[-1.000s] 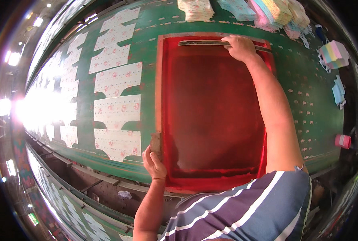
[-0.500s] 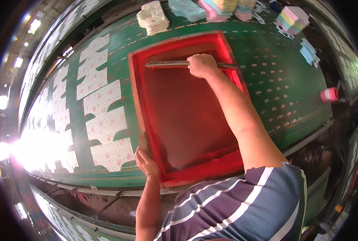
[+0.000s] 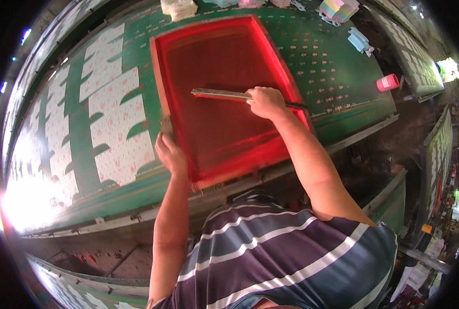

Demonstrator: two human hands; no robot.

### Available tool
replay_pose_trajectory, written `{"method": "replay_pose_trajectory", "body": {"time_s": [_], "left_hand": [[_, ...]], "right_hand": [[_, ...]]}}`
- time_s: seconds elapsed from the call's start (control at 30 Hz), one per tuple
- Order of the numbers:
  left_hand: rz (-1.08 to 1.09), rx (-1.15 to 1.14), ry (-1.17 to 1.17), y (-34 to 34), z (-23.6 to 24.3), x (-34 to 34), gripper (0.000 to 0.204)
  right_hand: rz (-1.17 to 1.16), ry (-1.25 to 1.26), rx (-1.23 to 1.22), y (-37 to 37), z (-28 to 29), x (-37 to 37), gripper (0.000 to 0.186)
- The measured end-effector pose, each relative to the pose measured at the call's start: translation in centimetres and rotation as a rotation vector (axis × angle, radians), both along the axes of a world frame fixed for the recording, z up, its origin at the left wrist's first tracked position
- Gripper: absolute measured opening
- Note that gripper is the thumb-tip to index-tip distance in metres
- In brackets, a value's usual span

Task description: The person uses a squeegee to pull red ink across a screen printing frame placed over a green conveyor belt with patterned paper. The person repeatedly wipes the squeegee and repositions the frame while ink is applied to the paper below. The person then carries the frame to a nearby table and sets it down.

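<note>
A screen-printing frame [image 3: 159,77] with red ink along its inner sides lies on a long green table. In my right hand [image 3: 267,102] is a long, thin squeegee [image 3: 216,94], gripped from above near its middle. It spans much of the frame's width, across the dark red mesh [image 3: 224,126]. My left hand [image 3: 171,152] rests at the frame's left side, its fingers around a small wooden block [image 3: 166,126] fixed there. White floral cut fabric pieces [image 3: 117,127] lie flat in rows left of the frame.
Folded fabric stacks [image 3: 179,9] sit along the far edge. A pastel bundle [image 3: 338,10], a light blue cloth piece [image 3: 360,41] and a pink container [image 3: 387,83] stand at the right. Small printed marks dot the green tabletop [image 3: 317,77]. Another table with fabric pieces [image 3: 412,56] stands beyond.
My right hand has drawn the squeegee from the far part of the mesh toward me. My left hand keeps its hold on the block. The whole view has shifted.
</note>
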State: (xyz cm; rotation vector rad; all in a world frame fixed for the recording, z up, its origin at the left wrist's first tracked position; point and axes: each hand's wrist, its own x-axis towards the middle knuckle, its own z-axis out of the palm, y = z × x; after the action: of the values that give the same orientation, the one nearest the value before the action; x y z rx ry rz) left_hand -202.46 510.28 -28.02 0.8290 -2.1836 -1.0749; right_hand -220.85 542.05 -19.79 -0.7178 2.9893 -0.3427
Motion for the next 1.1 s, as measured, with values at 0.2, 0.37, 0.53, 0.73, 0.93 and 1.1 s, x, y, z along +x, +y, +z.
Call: {"method": "replay_pose_trajectory", "body": {"time_s": [0.2,0.37,0.53,0.73,0.93,1.1], "left_hand": [[-0.010,0.057,0.022,0.1,0.4,-0.1,0.055],[-0.011,-0.002,0.023,-0.1,-0.2,-0.3,0.056],[0.017,0.024,-0.016,0.0,-0.3,-0.5,0.062],[0.090,-0.126,-0.202,0.4,0.0,-0.5,0.087],[0.119,-0.135,-0.336,0.2,1.0,-1.0,0.081],[0.149,-0.072,-0.454,0.3,1.5,-1.5,0.080]], "right_hand": [[0.102,-0.064,0.026,2.4,1.1,9.3,0.023],[0.235,0.008,-0.041,4.0,1.0,14.1,0.027],[0.344,0.050,-0.082,5.7,0.3,16.2,0.035],[0.466,0.012,-0.108,7.7,0.3,17.6,0.063],[0.356,-0.039,-0.509,12.8,0.3,16.6,0.048],[-0.077,0.157,-0.618,22.2,-2.3,12.4,0.038]]}}
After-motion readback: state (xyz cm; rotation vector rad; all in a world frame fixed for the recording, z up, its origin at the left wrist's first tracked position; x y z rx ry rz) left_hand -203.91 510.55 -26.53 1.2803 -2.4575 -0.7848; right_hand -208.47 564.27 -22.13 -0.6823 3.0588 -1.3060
